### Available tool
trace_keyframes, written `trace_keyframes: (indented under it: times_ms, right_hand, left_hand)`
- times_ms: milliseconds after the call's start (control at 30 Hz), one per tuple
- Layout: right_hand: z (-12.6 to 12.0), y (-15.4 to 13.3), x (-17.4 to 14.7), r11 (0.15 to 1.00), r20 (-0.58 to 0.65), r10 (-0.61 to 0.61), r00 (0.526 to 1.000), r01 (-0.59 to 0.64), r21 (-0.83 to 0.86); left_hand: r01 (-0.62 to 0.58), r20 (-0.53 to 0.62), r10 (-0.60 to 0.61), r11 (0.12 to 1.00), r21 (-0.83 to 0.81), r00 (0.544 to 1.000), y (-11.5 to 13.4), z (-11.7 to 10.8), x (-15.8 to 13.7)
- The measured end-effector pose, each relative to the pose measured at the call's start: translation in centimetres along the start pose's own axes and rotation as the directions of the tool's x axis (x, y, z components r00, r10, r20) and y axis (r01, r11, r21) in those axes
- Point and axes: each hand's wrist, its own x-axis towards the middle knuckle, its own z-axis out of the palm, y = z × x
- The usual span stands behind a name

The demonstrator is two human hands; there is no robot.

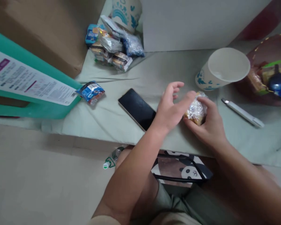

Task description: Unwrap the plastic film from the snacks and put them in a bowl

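A small snack in clear, shiny plastic wrap (196, 109), yellowish underneath, is held just over the cloth-covered table. My right hand (212, 123) grips it between thumb and fingers from the right side. My left hand (170, 109) reaches in from the left, its thumb against the wrap. The other left fingers are apart from the snack, the index stretched out and the rest loosely bent. Under my left wrist lies a dark-screened phone (137, 107), its near right corner partly covered. A white utility knife (243, 113) rests to the right of my right hand.
A paper cup (227, 67) stands behind my right hand, beside a reddish bowl (243, 90) of packets. Wrapped snacks (113, 45) are piled at the back left. A blue snack packet (91, 91) lies near a green-framed container (67, 84). A panda-print bag (173, 168) sits below the table edge.
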Motion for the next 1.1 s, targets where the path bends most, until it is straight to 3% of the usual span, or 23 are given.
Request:
trace_keyframes:
  times_ms: [67, 133, 200, 300, 500, 600, 700, 833, 933, 1000, 1100]
  right_hand:
    - [-0.5, 0.4, -1.6, 1.000, -0.039, 0.007, 0.999, -0.006, 0.014]
    - [-0.9, 0.6, -1.9, 0.998, -0.069, -0.026, 0.997, 0.030, 0.052]
    - [-1.7, 0.8, -1.4, 0.992, -0.081, -0.048, 0.996, 0.057, 0.111]
    - [-3.6, 1.8, -0.7, 0.990, -0.073, -0.007, 0.997, 0.017, 0.140]
    - [-7.5, 6.5, -0.5, 0.954, -0.145, 0.176, 0.974, -0.205, -0.220]
    - [-8.3, 8.6, -1.4, 0.895, -0.061, 0.240, 0.969, -0.245, -0.373]
    - [-8.7, 9.5, -2.3, 0.891, 0.014, 0.243, 0.970, -0.217, -0.400]
    - [-9.6, 8.8, -2.8, 0.937, 0.079, 0.220, 0.972, -0.188, -0.295]
    - [-10.4, 6.8, -2.5, 0.979, 0.116, 0.197, 0.974, -0.190, -0.070]
    - [-10.6, 5.2, -2.3, 0.976, 0.131, 0.193, 0.972, -0.205, 0.079]
    - [-10.2, 3.8, -2.1, 0.966, 0.146, 0.188, 0.971, -0.210, 0.153]
  left_hand:
    - [0.046, 0.254, -0.047, 0.999, 0.010, 0.966, -1.0, 1.3, -0.7]
    - [-0.009, 0.382, 0.014, 1.000, -0.014, 0.924, -1.8, 2.4, -1.3]
    - [-0.062, 0.376, 0.067, 0.998, -0.024, 0.924, -2.5, 3.1, -1.3]
    - [-0.027, 0.278, 0.029, 1.000, -0.011, 0.960, -3.3, 3.4, -0.4]
    - [-0.038, 0.167, 0.028, 0.998, 0.059, 0.986, -4.2, 3.8, 1.5]
    - [-0.111, 0.144, 0.096, 0.988, 0.105, 0.985, -4.4, 4.4, 1.9]
    - [-0.157, 0.150, 0.132, 0.973, 0.171, 0.980, -4.5, 4.9, 2.0]
    - [-0.194, 0.200, 0.150, 0.955, 0.224, 0.968, -4.6, 5.0, 2.2]
    - [-0.238, 0.211, 0.185, 0.936, 0.261, 0.960, -5.0, 4.9, 2.4]
    - [-0.276, 0.214, 0.219, 0.916, 0.292, 0.952, -5.3, 4.8, 2.4]
    - [-0.307, 0.254, 0.234, 0.902, 0.305, 0.939, -5.6, 5.1, 2.2]
